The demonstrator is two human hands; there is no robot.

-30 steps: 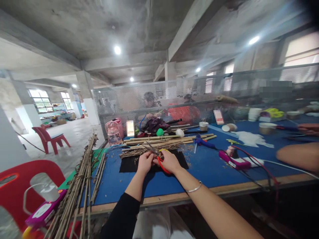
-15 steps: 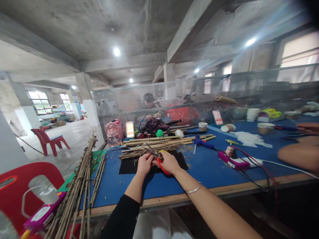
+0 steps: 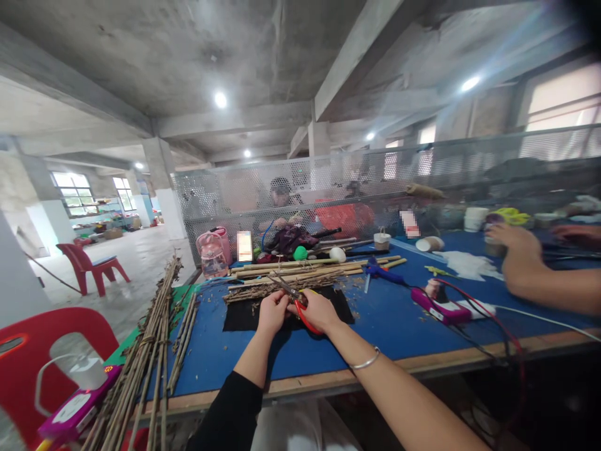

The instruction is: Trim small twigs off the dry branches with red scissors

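Note:
My right hand is wrapped round a pair of scissors with red and yellow handles. Their metal blades point forward and to the left, over the dry twigs. Close beside it, my left hand is closed in a pinch near the blades; what its fingertips hold is too small and hidden to make out. Both hands rest above a black cloth on the blue tabletop. A bundle of thin dry twigs lies along the cloth's far edge, just beyond my hands.
Behind the twigs lie pale sticks, a green ball and a white ball. Long stalks cross the table's left end. To the right are a blue glue gun, a purple power strip and a co-worker's arm.
The scissors have turned slightly in my right hand, and less of the yellow handle shows. My left hand has barely moved. At far right, a co-worker's hand has reached forward to a cup.

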